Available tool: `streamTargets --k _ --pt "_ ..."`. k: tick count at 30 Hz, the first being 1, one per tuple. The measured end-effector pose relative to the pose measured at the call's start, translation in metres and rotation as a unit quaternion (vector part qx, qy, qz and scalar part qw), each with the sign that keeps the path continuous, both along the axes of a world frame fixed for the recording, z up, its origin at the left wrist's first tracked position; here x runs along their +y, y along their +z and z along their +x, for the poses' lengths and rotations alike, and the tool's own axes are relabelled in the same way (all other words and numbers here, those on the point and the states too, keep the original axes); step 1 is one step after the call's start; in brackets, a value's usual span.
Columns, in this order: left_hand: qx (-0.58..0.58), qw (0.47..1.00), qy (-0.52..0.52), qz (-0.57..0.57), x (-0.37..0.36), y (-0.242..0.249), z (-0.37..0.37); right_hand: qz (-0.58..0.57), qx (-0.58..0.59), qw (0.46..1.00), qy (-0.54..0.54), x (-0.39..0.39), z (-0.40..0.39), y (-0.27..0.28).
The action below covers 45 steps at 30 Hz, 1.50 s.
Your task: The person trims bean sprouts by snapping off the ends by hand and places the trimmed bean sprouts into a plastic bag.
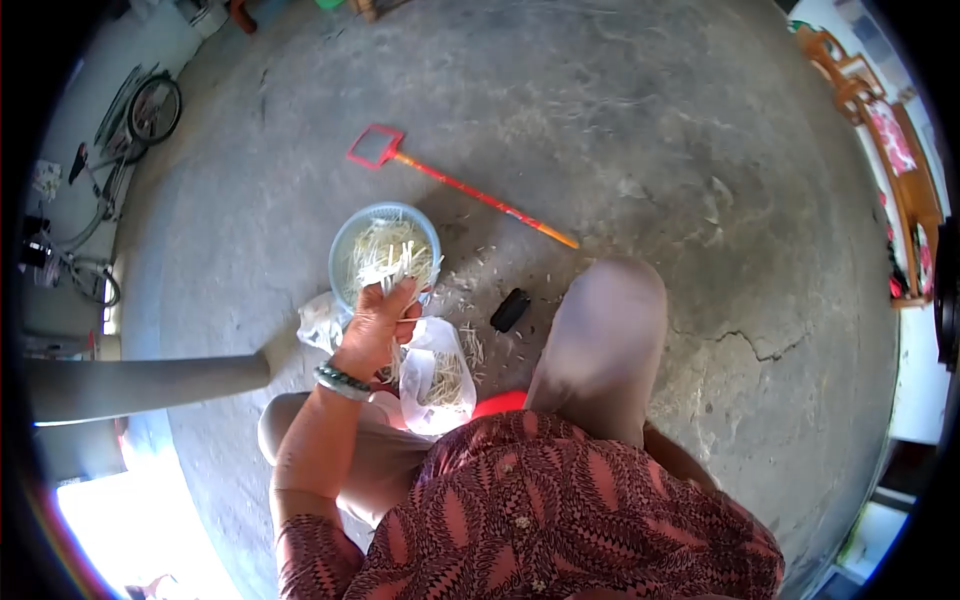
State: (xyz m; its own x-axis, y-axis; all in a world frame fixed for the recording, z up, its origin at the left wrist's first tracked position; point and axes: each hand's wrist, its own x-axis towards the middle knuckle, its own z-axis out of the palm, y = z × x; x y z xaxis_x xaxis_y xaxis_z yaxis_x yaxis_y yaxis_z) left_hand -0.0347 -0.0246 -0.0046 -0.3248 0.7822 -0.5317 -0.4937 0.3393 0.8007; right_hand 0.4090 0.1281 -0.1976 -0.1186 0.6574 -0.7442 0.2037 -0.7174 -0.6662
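Note:
My left hand (375, 325), with a bracelet (342, 381) on its wrist, is closed around a bunch of thin pale stalks (393, 265). It holds them over the near edge of a round light-blue basket (337, 250), which has more stalks inside. Just below the hand, a white plastic bag (415, 398) stands open with thin straw-coloured stalks in it. Part of my right forearm (680, 455) shows beside my raised knee; the right hand itself is hidden.
A red fly swatter (480, 196) and a small black object (510, 310) lie on the concrete floor. Stalk bits are scattered nearby. Another white bag (320, 322) sits beside the basket. At far left is a bicycle (105, 205); at right, a wooden bench (915, 190).

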Motion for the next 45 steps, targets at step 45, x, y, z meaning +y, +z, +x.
streamTargets --k 45 --pt "-0.1 0.965 -0.215 0.115 -0.03 0.057 0.005 0.226 -0.003 0.971 0.075 0.013 -0.04 0.131"
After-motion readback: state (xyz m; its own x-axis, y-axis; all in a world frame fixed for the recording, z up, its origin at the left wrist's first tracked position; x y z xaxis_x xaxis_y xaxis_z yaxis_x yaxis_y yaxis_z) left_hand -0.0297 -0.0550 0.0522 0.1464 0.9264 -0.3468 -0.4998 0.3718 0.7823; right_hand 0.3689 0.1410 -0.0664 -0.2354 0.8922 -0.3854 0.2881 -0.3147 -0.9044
